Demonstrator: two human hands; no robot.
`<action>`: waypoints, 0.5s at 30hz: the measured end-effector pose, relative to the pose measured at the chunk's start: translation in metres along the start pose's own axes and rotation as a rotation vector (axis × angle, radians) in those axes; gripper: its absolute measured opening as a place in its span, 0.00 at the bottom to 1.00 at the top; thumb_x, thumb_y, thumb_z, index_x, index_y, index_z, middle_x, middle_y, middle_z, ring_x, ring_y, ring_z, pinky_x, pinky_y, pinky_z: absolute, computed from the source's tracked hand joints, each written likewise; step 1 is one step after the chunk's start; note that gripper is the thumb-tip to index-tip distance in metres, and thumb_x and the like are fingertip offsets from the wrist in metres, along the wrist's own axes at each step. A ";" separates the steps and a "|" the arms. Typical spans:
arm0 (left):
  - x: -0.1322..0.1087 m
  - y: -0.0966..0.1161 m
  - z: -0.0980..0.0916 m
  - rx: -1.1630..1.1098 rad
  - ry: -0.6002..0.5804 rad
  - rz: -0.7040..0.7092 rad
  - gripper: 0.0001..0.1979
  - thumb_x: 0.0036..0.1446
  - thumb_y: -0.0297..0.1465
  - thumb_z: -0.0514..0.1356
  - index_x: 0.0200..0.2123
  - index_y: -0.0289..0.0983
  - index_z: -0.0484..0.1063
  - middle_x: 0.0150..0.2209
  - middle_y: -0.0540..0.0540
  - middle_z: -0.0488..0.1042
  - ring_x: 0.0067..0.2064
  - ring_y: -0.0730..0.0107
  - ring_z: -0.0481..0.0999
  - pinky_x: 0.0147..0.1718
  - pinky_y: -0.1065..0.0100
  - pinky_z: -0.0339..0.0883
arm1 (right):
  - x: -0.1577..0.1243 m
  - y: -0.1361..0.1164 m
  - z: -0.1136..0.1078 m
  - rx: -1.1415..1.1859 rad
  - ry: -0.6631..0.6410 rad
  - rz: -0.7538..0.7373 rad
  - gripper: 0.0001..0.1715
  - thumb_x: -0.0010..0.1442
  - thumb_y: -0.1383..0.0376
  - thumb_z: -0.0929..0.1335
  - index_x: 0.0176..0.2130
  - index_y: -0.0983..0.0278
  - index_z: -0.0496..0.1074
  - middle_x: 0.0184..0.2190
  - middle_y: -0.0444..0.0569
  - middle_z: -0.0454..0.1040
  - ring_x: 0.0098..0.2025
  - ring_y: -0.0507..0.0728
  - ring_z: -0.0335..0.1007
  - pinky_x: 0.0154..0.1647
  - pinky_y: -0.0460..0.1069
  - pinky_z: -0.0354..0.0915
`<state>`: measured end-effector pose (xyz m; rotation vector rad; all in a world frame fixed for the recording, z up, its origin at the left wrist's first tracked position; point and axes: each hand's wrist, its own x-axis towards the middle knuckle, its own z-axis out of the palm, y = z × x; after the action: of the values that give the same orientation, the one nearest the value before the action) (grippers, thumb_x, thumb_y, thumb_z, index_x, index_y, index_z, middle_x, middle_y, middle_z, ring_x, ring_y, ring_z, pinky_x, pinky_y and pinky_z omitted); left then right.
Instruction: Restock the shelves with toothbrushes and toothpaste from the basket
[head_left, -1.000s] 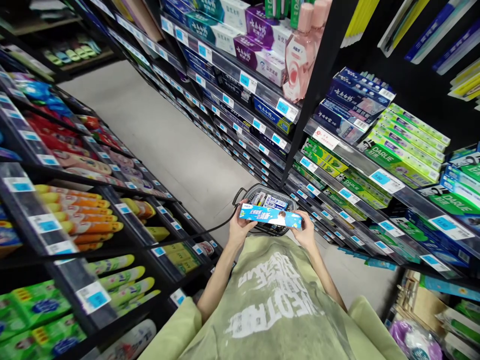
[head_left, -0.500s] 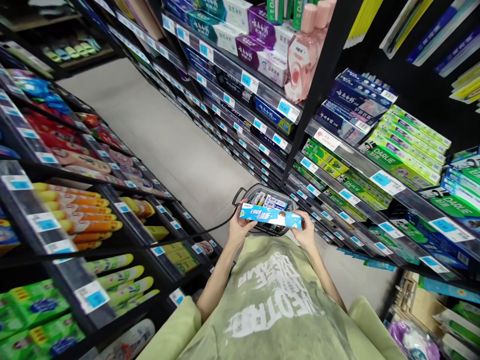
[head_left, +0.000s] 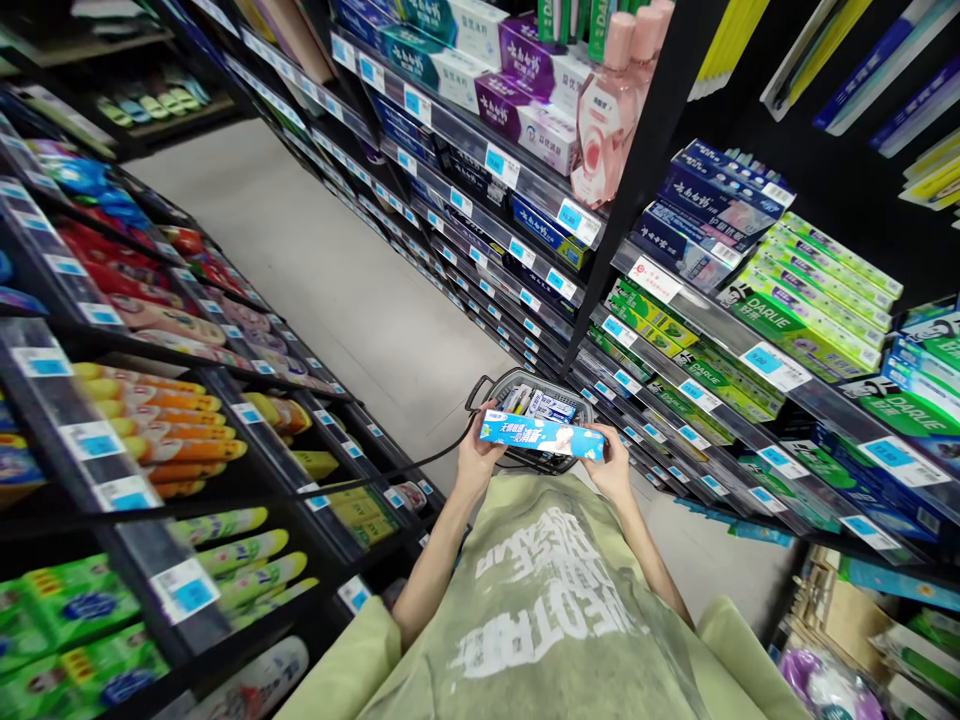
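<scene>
A long light-blue toothpaste box (head_left: 536, 436) with white lettering is stretched level between my two hands, in front of my green shirt. My left hand (head_left: 480, 452) is closed on its left end, and my right hand (head_left: 609, 460) grips the right end. Just beyond the box is a grey shopping basket (head_left: 496, 388), partly hidden behind it. Several packaged items, among them a blue-and-white box (head_left: 553, 407), lie inside the basket. A dark handle or strap (head_left: 427, 462) runs from the basket toward the left.
Shelves to the right carry green Darlie toothpaste boxes (head_left: 780, 330), dark blue boxes (head_left: 720, 200) and pink bottles (head_left: 609, 120). On the left shelf stand orange bottles (head_left: 176, 440) and green packs (head_left: 75, 600). A pale floor aisle (head_left: 337, 260) runs between the shelves.
The toothpaste box has tipped slightly, so its printed front faces me more fully. Both hands keep their hold on its ends; the view has shifted only a little.
</scene>
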<state>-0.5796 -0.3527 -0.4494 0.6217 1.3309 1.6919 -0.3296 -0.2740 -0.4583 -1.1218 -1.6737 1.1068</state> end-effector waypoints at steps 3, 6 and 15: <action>-0.003 0.003 0.001 -0.062 -0.017 0.011 0.42 0.46 0.39 0.77 0.64 0.47 0.67 0.71 0.35 0.63 0.64 0.43 0.74 0.54 0.56 0.75 | 0.000 0.002 -0.002 0.060 0.030 0.019 0.26 0.52 0.68 0.74 0.51 0.58 0.74 0.51 0.53 0.77 0.55 0.65 0.74 0.57 0.58 0.70; -0.006 0.010 0.000 -0.090 -0.052 0.014 0.45 0.45 0.38 0.78 0.65 0.47 0.65 0.69 0.35 0.65 0.64 0.45 0.74 0.53 0.58 0.76 | 0.001 0.008 -0.006 0.110 0.003 0.064 0.26 0.50 0.67 0.75 0.50 0.59 0.75 0.51 0.53 0.77 0.53 0.65 0.75 0.55 0.58 0.70; -0.014 0.027 0.027 0.005 -0.255 0.038 0.38 0.40 0.39 0.80 0.56 0.41 0.76 0.56 0.38 0.79 0.56 0.48 0.79 0.54 0.55 0.74 | -0.003 0.013 0.007 -0.093 -0.404 0.012 0.34 0.43 0.62 0.81 0.51 0.62 0.78 0.48 0.54 0.79 0.49 0.65 0.76 0.52 0.58 0.71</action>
<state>-0.5593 -0.3519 -0.4142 0.8399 1.1483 1.5799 -0.3320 -0.2755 -0.4734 -1.0125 -2.0482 1.3407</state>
